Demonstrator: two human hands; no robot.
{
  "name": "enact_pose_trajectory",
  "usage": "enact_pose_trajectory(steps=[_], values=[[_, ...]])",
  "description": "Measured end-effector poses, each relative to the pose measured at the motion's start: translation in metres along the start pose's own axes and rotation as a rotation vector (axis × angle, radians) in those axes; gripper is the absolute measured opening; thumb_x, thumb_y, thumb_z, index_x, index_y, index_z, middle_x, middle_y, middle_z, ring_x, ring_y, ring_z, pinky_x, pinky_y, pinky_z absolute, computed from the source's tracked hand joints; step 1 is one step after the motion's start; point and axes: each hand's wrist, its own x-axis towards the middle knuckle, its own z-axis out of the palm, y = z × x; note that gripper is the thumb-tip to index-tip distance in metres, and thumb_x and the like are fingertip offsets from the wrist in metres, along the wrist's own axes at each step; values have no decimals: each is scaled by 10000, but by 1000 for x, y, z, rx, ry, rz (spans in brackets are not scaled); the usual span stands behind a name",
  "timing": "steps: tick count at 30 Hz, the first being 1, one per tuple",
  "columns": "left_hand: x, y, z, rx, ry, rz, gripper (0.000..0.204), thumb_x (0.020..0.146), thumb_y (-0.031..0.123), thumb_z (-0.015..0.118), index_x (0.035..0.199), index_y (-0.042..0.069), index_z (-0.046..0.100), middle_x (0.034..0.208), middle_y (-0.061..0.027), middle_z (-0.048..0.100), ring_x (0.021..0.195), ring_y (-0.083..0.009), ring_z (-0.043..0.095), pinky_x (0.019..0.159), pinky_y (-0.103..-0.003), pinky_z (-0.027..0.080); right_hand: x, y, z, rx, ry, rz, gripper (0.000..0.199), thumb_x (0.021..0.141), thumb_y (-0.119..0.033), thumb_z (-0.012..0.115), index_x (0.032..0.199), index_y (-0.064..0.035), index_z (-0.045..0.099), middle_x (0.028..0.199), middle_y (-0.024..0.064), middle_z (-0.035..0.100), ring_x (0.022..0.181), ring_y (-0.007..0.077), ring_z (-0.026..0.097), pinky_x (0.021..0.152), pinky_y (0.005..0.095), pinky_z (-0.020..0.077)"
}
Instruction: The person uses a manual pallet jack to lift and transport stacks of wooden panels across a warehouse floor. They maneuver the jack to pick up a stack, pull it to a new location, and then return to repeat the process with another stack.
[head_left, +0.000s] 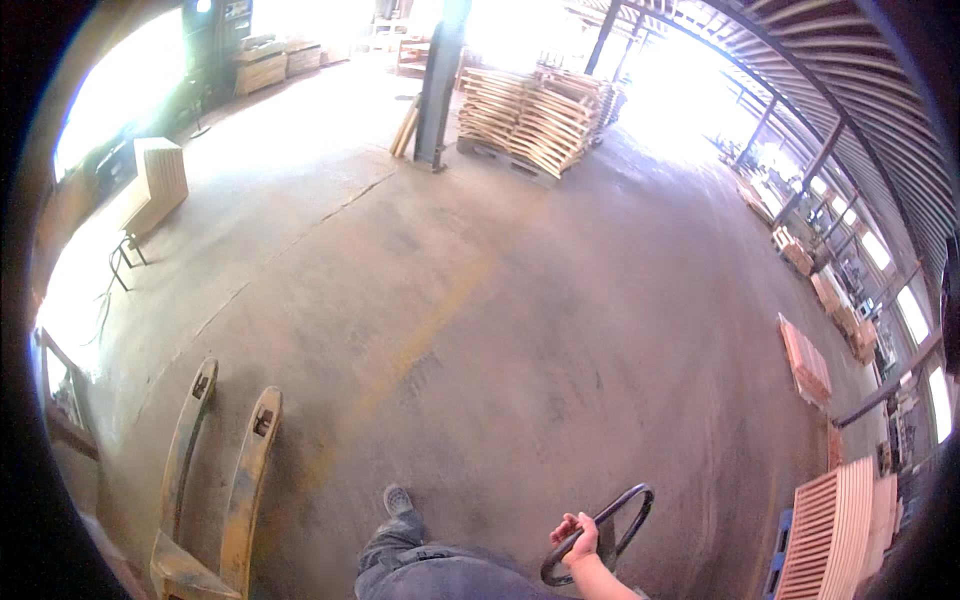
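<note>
The right hand (580, 535) is closed around the black loop handle (600, 535), presumably for steering, while yellow pallet-jack forks (235, 470) lie flat on the concrete floor (520, 300); the left hand is out of view.

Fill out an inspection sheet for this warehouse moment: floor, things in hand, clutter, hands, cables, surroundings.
Surface: concrete floor, dusty, with a faded yellow stripe.
Job's things: black loop handle at lower right; yellow pallet jack forks flat on the floor at lower left.
Clutter: loose boards leaning by the steel column.
Hands: right hand closed around the loop handle; left hand not in view.
Cables: nothing seen.
Surroundings: stacked wooden pallets ahead, more pallet stacks along the right wall.
</note>
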Motion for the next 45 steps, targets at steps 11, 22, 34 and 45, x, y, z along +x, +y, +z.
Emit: enact_pose_trajectory(steps=[11, 22, 34, 45], values=[[352, 264, -500, -726, 504, 229, 143, 899, 110, 600, 853, 6, 687, 762, -96, 718, 675, -162, 676, 656, -308, 548, 174, 63, 403, -110, -52, -23, 343, 905, -390, 612, 892, -54, 677, 714, 45, 640, 648, 202, 623, 620, 376, 541], [500, 195, -595, -351, 37, -338, 291, 786, 332, 722, 786, 44, 763, 753, -112, 730, 702, -251, 708, 680, -396, 553, 420, 55, 777, -309, 66, -7, 384, 948, -456, 539, 748, -128, 525, 693, 39, 592, 613, 202, 565, 550, 358, 486], [809, 225, -930, -520, 118, -365, 431, 829, 416, 708, 924, -2, 747, 947, -203, 735, 929, -318, 702, 801, -454, 546, 562, 125, 1192, -368, 150, -85, 471, 965, -515, 516, 869, -56, 560, 689, 47, 531, 616, 227, 530, 570, 393, 469], [1101, 406, -1508, -566, 651, 61, 298, 905, 312, 664, 1006, 36, 715, 845, -127, 733, 855, -254, 712, 793, -386, 548, 669, 306, 1598, -416, 12, -92, 416, 950, -448, 566, 832, -50, 572, 703, 52, 546, 628, 213, 553, 582, 374, 483]])
